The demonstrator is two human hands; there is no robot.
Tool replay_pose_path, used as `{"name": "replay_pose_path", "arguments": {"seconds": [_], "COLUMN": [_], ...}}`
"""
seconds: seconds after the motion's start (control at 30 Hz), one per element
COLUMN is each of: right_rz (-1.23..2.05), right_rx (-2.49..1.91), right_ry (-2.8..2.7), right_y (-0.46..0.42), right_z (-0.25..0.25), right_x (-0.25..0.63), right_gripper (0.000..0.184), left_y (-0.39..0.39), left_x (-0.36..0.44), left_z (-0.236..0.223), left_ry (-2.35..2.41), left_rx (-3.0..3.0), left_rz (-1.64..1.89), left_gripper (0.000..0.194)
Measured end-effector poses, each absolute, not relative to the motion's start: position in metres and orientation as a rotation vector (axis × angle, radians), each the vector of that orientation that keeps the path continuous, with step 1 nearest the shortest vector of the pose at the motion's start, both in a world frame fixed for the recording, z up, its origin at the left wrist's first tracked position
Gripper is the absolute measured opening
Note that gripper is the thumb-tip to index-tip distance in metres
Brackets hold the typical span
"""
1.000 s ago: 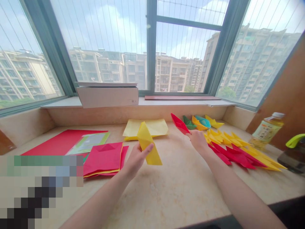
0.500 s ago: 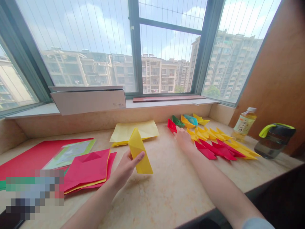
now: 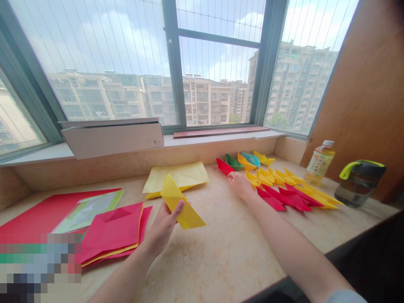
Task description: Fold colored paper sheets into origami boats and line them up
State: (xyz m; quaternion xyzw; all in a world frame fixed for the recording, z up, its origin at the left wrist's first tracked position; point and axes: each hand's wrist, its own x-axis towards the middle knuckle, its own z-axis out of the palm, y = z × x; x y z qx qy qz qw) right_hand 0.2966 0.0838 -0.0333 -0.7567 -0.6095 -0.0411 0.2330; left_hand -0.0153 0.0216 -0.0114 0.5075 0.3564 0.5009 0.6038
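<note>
My left hand (image 3: 162, 223) is closed on a folded yellow paper piece (image 3: 180, 203), held tilted just above the marble counter (image 3: 227, 248). My right hand (image 3: 239, 184) reaches far across, its curled fingertips on the near end of a red paper boat (image 3: 223, 166) that rests on the counter. That boat is the left end of a row with a green boat (image 3: 233, 162), an orange boat (image 3: 245, 161), a teal boat (image 3: 252, 158) and a yellow boat (image 3: 264, 159).
Several red and yellow folded pieces (image 3: 293, 195) lie right of my right hand. Yellow sheets (image 3: 179, 176) lie at the back, red sheets (image 3: 110, 229) at the left. A white box (image 3: 112, 138) sits on the sill. A bottle (image 3: 319, 162) and a jug (image 3: 358, 183) stand at the right.
My right hand has lowered the red boat from the air onto the counter beside the green one. The view has swung right. My left hand tilted the yellow piece flatter.
</note>
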Motion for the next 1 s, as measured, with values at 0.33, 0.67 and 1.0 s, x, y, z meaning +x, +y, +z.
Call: {"name": "replay_pose_path", "arguments": {"seconds": [0.33,0.67,1.0], "right_rz": [0.000,0.245,0.554], "right_rx": [-1.890,-1.359,-1.049], "right_ry": [-1.698,-1.863,-2.073], "right_y": [0.081,0.024,-0.016], "right_z": [-0.028,0.001,-0.010], "right_x": [0.301,0.216,0.172], "right_gripper": [0.027,0.030,0.044], "left_y": [0.016,0.009,0.005], "left_x": [-0.013,-0.012,-0.012], "left_z": [-0.009,0.004,0.006], "left_ry": [0.887,0.555,0.499], "left_rx": [1.175,1.097,0.959], "left_rz": [1.110,1.159,1.021], "left_gripper": [0.055,0.060,0.044]}}
